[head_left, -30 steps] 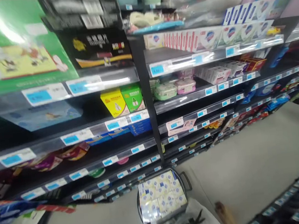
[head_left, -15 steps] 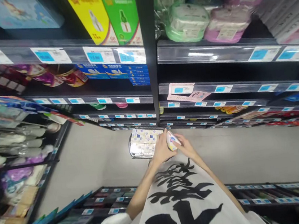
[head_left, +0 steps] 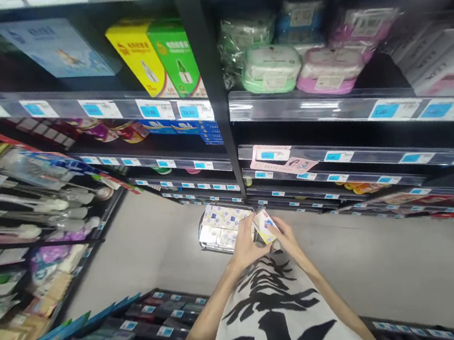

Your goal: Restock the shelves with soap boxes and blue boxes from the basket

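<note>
In front of my chest, both hands hold a small white box (head_left: 265, 226) with yellow, blue and red print. My left hand (head_left: 245, 246) is around its left side, thumb below and fingers above. On its right edge my right hand (head_left: 285, 235) is closed, fingers lying against the printed face. A small pale round thing (head_left: 276, 245) shows just under the box; I cannot make out what it is. Just beyond my left hand, white patterned packs (head_left: 220, 217) fill a dark-rimmed basket or cart (head_left: 202, 245), partly hidden by that hand.
Ahead stands a shelf rack with a dark upright (head_left: 219, 110), yellow and green boxes (head_left: 147, 58), and wrapped green and pink containers (head_left: 270, 68). Hanging utensils (head_left: 49, 203) line the left. More shelving (head_left: 146, 323) is close behind me. Grey floor (head_left: 136, 242) lies between.
My view has tilted up, so the shelves sit lower in the picture. The box has turned in my hands, and its printed face now shows more fully.
</note>
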`<action>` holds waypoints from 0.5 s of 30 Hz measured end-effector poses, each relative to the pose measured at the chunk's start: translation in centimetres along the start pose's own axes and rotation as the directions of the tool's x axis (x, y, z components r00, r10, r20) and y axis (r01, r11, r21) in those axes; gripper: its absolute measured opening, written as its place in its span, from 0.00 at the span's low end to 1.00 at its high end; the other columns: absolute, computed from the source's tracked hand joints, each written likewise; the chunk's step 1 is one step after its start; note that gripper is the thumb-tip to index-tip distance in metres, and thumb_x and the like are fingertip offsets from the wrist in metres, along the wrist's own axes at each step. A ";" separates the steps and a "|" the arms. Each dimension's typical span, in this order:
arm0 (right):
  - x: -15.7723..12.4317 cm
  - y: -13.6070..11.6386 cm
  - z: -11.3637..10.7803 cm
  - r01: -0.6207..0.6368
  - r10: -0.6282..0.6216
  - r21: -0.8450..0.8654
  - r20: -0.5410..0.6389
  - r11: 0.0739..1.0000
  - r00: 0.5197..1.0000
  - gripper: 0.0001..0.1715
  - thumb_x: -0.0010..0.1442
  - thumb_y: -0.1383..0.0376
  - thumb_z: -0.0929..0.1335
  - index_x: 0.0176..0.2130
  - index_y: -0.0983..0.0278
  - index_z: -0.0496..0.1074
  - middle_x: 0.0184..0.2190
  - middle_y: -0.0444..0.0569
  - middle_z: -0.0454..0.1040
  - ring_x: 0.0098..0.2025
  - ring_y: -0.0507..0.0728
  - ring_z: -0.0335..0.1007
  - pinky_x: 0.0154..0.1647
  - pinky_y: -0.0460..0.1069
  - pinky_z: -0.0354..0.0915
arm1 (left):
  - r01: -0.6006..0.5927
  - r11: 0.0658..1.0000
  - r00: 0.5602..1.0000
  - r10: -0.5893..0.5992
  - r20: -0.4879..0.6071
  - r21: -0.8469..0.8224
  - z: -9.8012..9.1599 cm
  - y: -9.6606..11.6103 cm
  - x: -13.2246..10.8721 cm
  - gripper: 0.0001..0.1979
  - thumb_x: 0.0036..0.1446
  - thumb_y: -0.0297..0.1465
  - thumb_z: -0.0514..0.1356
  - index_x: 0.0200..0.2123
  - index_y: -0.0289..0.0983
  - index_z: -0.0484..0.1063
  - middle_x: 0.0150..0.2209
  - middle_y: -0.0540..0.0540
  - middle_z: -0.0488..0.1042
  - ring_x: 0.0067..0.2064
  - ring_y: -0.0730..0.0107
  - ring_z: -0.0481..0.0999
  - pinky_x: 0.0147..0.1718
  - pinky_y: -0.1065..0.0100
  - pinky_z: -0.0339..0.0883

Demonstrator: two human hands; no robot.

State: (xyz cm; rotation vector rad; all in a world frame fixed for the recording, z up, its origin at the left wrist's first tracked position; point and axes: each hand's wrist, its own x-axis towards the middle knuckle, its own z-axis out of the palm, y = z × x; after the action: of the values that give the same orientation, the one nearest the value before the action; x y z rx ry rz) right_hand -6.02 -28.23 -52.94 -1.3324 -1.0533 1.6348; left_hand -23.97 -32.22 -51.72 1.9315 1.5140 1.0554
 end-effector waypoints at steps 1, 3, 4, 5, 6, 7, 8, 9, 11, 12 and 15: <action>0.1 -0.2 0.1 0.004 -0.004 0.000 0.018 1.000 1.000 0.36 0.54 0.42 0.77 0.52 0.61 0.78 0.48 0.53 0.85 0.47 0.63 0.81 0.47 0.55 0.77 | -0.029 1.000 1.000 0.029 -0.011 0.008 -0.1 0.0 0.1 0.62 0.48 0.32 0.74 0.78 0.43 0.41 0.66 0.33 0.65 0.65 0.41 0.68 0.63 0.39 0.70; 0.3 -0.7 -0.1 0.016 -0.015 -0.010 0.071 1.000 0.997 0.35 0.55 0.42 0.77 0.52 0.61 0.78 0.47 0.53 0.84 0.46 0.62 0.80 0.45 0.54 0.77 | -0.078 0.997 0.996 0.079 -0.031 0.015 -0.1 -0.1 0.3 0.61 0.48 0.31 0.73 0.78 0.43 0.42 0.66 0.33 0.66 0.65 0.41 0.68 0.62 0.39 0.71; 0.5 -1.1 -0.2 0.020 -0.018 -0.016 0.095 1.000 0.995 0.34 0.55 0.43 0.77 0.52 0.61 0.79 0.46 0.52 0.85 0.44 0.62 0.80 0.43 0.53 0.76 | -0.104 0.994 0.994 0.105 -0.035 0.015 -0.1 -0.1 0.4 0.61 0.48 0.31 0.73 0.78 0.43 0.42 0.66 0.33 0.66 0.65 0.41 0.69 0.61 0.39 0.71; 0.6 -1.4 -0.4 0.021 -0.018 -0.020 0.118 1.000 0.993 0.34 0.55 0.43 0.77 0.52 0.61 0.79 0.44 0.52 0.84 0.42 0.61 0.80 0.41 0.52 0.75 | -0.134 0.991 0.990 0.135 -0.030 0.016 -0.1 -0.2 0.6 0.61 0.48 0.31 0.73 0.78 0.43 0.42 0.65 0.33 0.66 0.65 0.41 0.69 0.61 0.39 0.72; 0.7 -1.8 -0.6 0.021 -0.018 -0.023 0.139 1.000 0.990 0.33 0.55 0.43 0.77 0.52 0.61 0.79 0.42 0.51 0.84 0.40 0.60 0.79 0.39 0.51 0.75 | -0.167 0.986 0.986 0.167 -0.017 0.019 -0.2 -0.2 0.7 0.61 0.48 0.31 0.73 0.78 0.43 0.42 0.65 0.33 0.66 0.65 0.41 0.69 0.61 0.39 0.72; 0.8 -2.2 -0.7 0.023 -0.019 -0.026 0.159 0.999 0.987 0.33 0.55 0.44 0.77 0.51 0.61 0.79 0.41 0.51 0.84 0.39 0.59 0.78 0.39 0.51 0.74 | -0.198 0.980 0.980 0.198 0.001 0.023 -0.3 -0.3 0.8 0.61 0.48 0.31 0.72 0.78 0.44 0.42 0.65 0.33 0.66 0.65 0.41 0.69 0.61 0.39 0.72; 1.0 -2.6 -0.8 0.027 -0.021 -0.031 0.182 0.999 0.983 0.32 0.55 0.44 0.77 0.51 0.61 0.79 0.42 0.51 0.84 0.40 0.59 0.78 0.40 0.51 0.74 | -0.223 0.974 0.975 0.222 0.016 0.027 -0.5 -0.4 0.9 0.60 0.49 0.31 0.72 0.78 0.44 0.41 0.64 0.33 0.66 0.65 0.41 0.69 0.60 0.39 0.73; 1.1 -2.9 -0.9 0.034 -0.025 -0.039 0.203 0.999 0.979 0.31 0.55 0.44 0.77 0.50 0.61 0.79 0.42 0.51 0.84 0.41 0.59 0.78 0.41 0.51 0.74 | -0.241 0.970 0.970 0.240 0.025 0.032 -0.7 -0.5 1.0 0.60 0.50 0.31 0.72 0.79 0.45 0.41 0.64 0.34 0.66 0.65 0.41 0.69 0.60 0.39 0.73; 1.5 -3.5 -0.9 0.046 -0.028 -0.067 0.246 0.997 0.969 0.30 0.54 0.45 0.78 0.49 0.60 0.79 0.44 0.52 0.83 0.44 0.60 0.79 0.45 0.52 0.75 | -0.256 0.966 0.967 0.255 0.025 0.037 -1.1 -0.6 1.0 0.60 0.51 0.31 0.71 0.79 0.45 0.40 0.63 0.34 0.67 0.65 0.41 0.69 0.59 0.38 0.74; 1.7 -3.7 -0.9 0.053 -0.028 -0.085 0.268 0.995 0.963 0.30 0.54 0.45 0.78 0.49 0.59 0.79 0.44 0.52 0.83 0.45 0.61 0.79 0.46 0.54 0.75 | -0.259 0.965 0.966 0.259 0.019 0.037 -1.3 -0.7 1.0 0.59 0.51 0.31 0.71 0.79 0.45 0.40 0.63 0.34 0.67 0.65 0.41 0.69 0.59 0.38 0.74; 1.7 -3.9 -0.8 0.087 -0.030 -0.145 0.354 0.986 0.935 0.25 0.52 0.46 0.79 0.45 0.54 0.80 0.43 0.48 0.83 0.45 0.63 0.80 0.47 0.57 0.76 | -0.265 0.963 0.964 0.266 -0.012 0.041 -1.6 -1.0 0.1 0.58 0.52 0.28 0.69 0.79 0.46 0.42 0.64 0.34 0.68 0.65 0.42 0.71 0.60 0.39 0.75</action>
State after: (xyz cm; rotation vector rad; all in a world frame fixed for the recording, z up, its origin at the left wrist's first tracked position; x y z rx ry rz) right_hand -5.31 -25.18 -49.99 -1.1156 -1.4466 1.8168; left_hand -25.82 -31.96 -51.49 2.2041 1.3176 1.1634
